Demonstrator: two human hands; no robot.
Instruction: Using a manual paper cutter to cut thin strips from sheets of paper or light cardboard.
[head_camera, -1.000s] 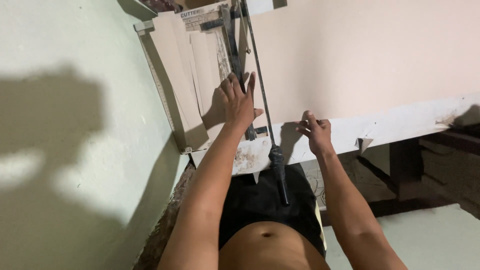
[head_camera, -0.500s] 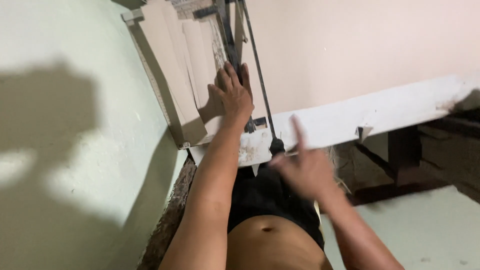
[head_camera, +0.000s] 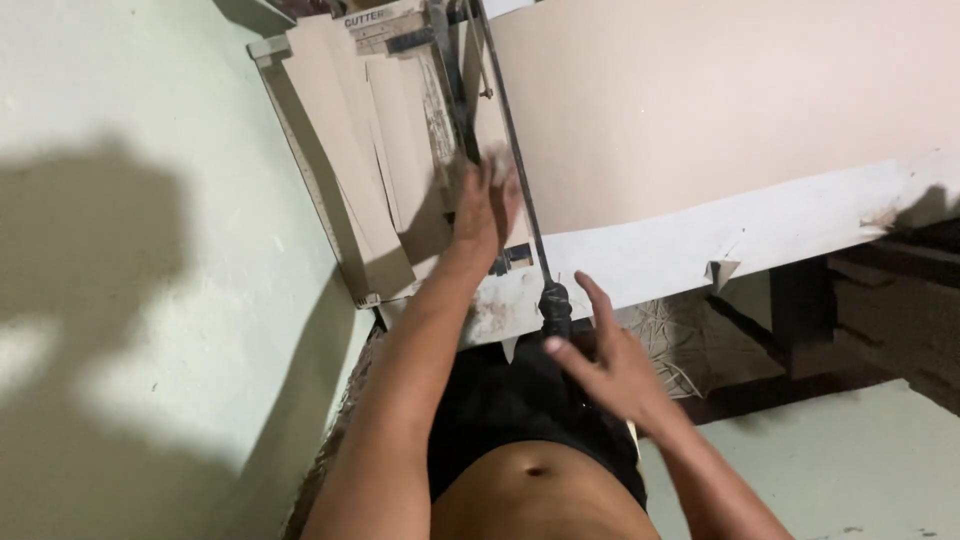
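Observation:
A paper cutter (head_camera: 330, 190) with a long black blade arm (head_camera: 505, 130) stands on a white table (head_camera: 780, 230). Tan paper sheets (head_camera: 380, 140) lie on the cutter's bed. My left hand (head_camera: 485, 205) presses flat on those sheets beside the blade arm, and it looks blurred. My right hand (head_camera: 610, 365) hovers with its fingers spread just below the table's edge, close to the arm's black handle (head_camera: 553, 300) without touching it. A large tan sheet (head_camera: 700, 100) covers the table to the right of the blade.
A pale green wall (head_camera: 130, 300) runs along the left, close to the cutter. Dark table legs (head_camera: 800, 310) and straw-like scraps (head_camera: 690, 340) show under the table at the right. My dark shorts (head_camera: 520, 410) are below.
My right hand has left the table edge and drawn back toward my body, fingers now spread near the handle. My left hand has slid a little farther up the sheets.

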